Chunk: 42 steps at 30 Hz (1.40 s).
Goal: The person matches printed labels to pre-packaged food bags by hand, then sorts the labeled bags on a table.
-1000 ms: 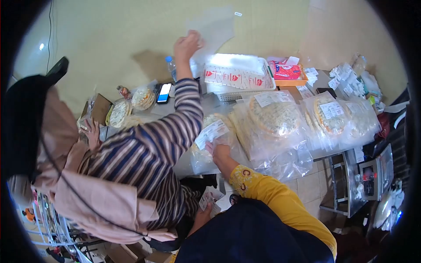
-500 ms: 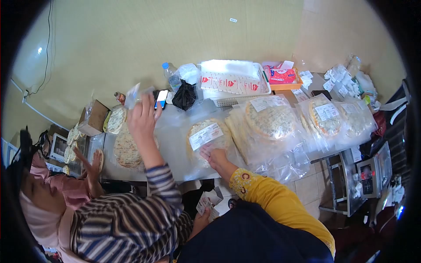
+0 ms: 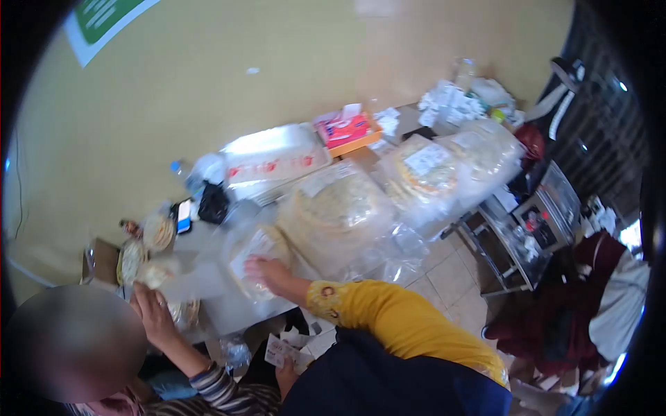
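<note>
My right hand lies with fingers stretched over a pizza in a clear plastic bag, right at the white label on its front. Low in the view, my left hand is closed on a few printed labels, held in front of my dark clothing. To the right of my right hand, a stack of bagged pizzas leans on the table, with labels on the bags.
A co-worker's hand is at the left, by a clear bag and unwrapped pizzas. More bagged pizzas lie farther right. Along the wall stand a white tray, tissue pack, black bag and phone.
My view has swung to the right, so the table appears tilted. My right hand stays on the labelled bag. The co-worker's raised hand has come down over the pizzas at left.
</note>
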### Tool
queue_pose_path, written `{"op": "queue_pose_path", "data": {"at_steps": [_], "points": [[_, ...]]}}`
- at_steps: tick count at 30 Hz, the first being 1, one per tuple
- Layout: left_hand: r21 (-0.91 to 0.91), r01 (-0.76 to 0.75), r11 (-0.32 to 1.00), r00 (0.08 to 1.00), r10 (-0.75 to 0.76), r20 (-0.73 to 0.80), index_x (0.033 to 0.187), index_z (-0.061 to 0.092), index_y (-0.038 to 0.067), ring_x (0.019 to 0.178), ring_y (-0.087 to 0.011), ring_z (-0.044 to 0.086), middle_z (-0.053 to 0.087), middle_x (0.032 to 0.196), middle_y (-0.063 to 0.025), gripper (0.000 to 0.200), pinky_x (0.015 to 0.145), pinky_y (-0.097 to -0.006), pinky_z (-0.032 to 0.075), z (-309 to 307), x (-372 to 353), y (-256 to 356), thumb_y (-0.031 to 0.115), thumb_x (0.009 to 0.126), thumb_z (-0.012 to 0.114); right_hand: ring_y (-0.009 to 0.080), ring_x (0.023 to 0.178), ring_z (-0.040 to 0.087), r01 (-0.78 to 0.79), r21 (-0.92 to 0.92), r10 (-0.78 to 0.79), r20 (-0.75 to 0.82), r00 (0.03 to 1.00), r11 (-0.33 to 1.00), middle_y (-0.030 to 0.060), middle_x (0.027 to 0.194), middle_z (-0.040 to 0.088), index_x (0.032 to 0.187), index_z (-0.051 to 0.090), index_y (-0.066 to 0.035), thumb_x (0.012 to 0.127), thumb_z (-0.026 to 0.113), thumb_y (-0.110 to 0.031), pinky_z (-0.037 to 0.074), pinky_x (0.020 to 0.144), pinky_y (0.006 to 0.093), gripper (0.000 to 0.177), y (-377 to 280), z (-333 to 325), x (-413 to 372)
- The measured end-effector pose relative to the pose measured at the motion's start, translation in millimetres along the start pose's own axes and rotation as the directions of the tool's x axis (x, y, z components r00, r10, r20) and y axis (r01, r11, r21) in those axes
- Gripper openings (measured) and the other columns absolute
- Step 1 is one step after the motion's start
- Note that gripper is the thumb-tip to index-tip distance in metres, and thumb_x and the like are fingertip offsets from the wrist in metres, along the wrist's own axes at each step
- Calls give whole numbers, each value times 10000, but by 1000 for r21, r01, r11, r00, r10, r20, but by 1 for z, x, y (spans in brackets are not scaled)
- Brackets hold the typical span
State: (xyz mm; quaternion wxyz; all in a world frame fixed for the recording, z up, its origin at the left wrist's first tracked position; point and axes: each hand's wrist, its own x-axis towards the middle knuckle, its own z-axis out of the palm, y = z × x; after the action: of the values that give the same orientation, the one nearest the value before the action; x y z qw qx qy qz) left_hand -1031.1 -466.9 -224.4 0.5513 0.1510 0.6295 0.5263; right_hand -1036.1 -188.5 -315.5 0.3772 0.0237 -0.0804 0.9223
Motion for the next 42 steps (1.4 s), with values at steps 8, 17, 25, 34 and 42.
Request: {"op": "queue_pose_path", "data": {"at_steps": [8,17,25,34,42], "points": [[-178,39,983,997,-26,74,1286,362,-28,1038,-251,521,503,1188,-147,466,911,-359,392,37,5,31,252,924,451,203,1023,562,-181,-424,40,-320,947,888,104,1098,570,1075,502,-45,892,512,-208,481,826,358,246,-86,172,-53],[-146,145,979,973,-115,198,1298,345,-16,1066,-256,494,478,1215,-142,489,929,-363,374,134,24,44,274,920,455,214,1033,576,100,-641,-283,-188,941,761,103,1129,575,1164,496,8,912,474,-153,497,747,311,300,-305,310,-225],[-97,208,973,958,-183,223,1309,330,-6,1090,-261,470,456,1239,-138,510,945,-365,359,237,35,42,293,915,457,243,938,620,202,-840,-697,-258,669,504,171,1062,598,1123,509,53,910,411,-109,534,760,299,284,-553,285,-338],[-70,251,965,957,-237,170,1321,314,6,1118,-266,443,431,1266,-133,535,963,-368,341,317,42,37,315,911,461,252,955,610,218,-834,-785,-343,515,507,160,1054,605,1104,500,30,905,408,-129,532,763,354,270,-770,187,-440],[-19,267,963,954,-261,150,1332,299,16,1143,-271,420,410,1290,-129,556,979,-371,326,348,43,37,334,907,464,239,887,626,297,-785,-837,-483,257,544,135,1015,620,1083,497,-21,894,411,-111,527,739,372,227,-799,100,-485]]}}
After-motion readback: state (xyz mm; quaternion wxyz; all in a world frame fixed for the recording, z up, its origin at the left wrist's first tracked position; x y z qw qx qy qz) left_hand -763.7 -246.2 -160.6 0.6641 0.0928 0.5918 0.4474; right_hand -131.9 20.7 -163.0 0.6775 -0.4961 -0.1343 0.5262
